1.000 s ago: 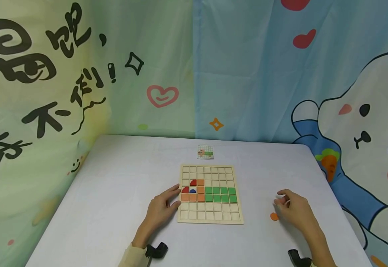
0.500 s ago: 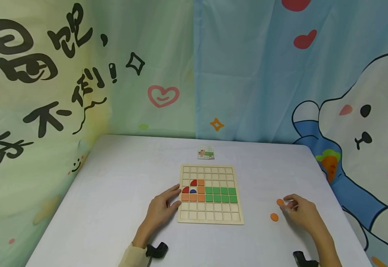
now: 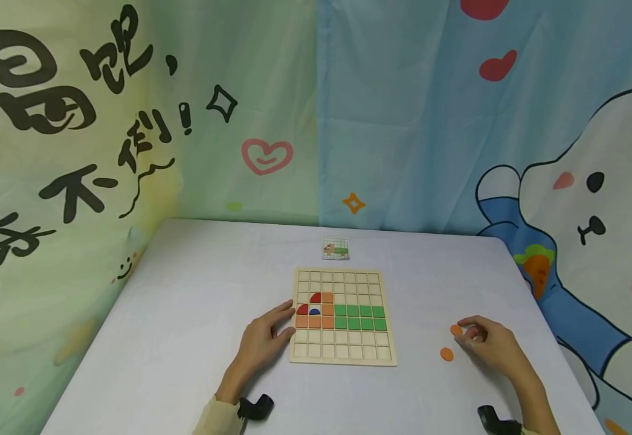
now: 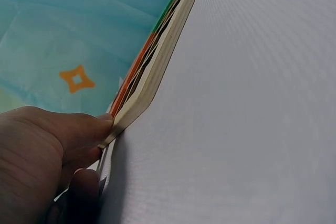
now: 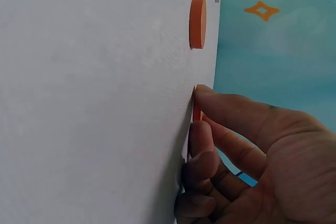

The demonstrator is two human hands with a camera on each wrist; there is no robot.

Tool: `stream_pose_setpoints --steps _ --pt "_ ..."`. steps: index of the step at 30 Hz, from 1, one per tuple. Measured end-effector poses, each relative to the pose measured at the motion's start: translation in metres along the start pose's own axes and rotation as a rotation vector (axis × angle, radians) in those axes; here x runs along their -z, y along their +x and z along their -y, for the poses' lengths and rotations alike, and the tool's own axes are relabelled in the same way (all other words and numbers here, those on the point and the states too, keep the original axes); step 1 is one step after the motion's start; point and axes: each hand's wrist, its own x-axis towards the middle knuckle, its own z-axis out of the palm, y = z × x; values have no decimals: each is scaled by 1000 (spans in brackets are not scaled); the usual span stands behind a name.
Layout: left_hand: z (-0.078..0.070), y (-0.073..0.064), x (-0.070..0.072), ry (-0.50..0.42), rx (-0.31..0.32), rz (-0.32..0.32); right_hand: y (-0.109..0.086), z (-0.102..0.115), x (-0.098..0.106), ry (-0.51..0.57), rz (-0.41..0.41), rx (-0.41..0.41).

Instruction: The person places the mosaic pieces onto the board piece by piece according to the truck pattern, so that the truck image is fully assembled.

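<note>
A square wooden grid board (image 3: 343, 353) lies mid-table with orange, green, red and blue pieces set in its cells. My left hand (image 3: 264, 341) rests at the board's left edge, thumb and fingertips touching its side; in the left wrist view the thumb (image 4: 86, 128) lies against the board's corner. Off to the right, my right hand (image 3: 490, 344) pinches an orange disc (image 3: 455, 330) between thumb and fingertips, low at the tabletop. Much of that disc is hidden by the fingers in the right wrist view. A second orange disc (image 3: 446, 354) lies flat just nearer the table's front.
Behind the board stands a small picture card (image 3: 335, 249) with a coloured grid pattern. The white-covered table (image 3: 196, 272) ends at a printed curtain (image 3: 392, 121) at the back. Black wrist straps (image 3: 256, 408) show on both arms.
My right hand has shifted slightly right and toward me, and the disc at its fingertips, hidden a second ago, now shows. The left hand and board have stayed put.
</note>
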Motion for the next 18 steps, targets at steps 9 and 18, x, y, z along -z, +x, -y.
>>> stream_pose_setpoints --steps 9,18 --pt "1 1 2 -3 -10 10 1 0 2 44 31 -16" --pt "2 0 2 -17 -7 15 1 -2 1 43 30 -19"
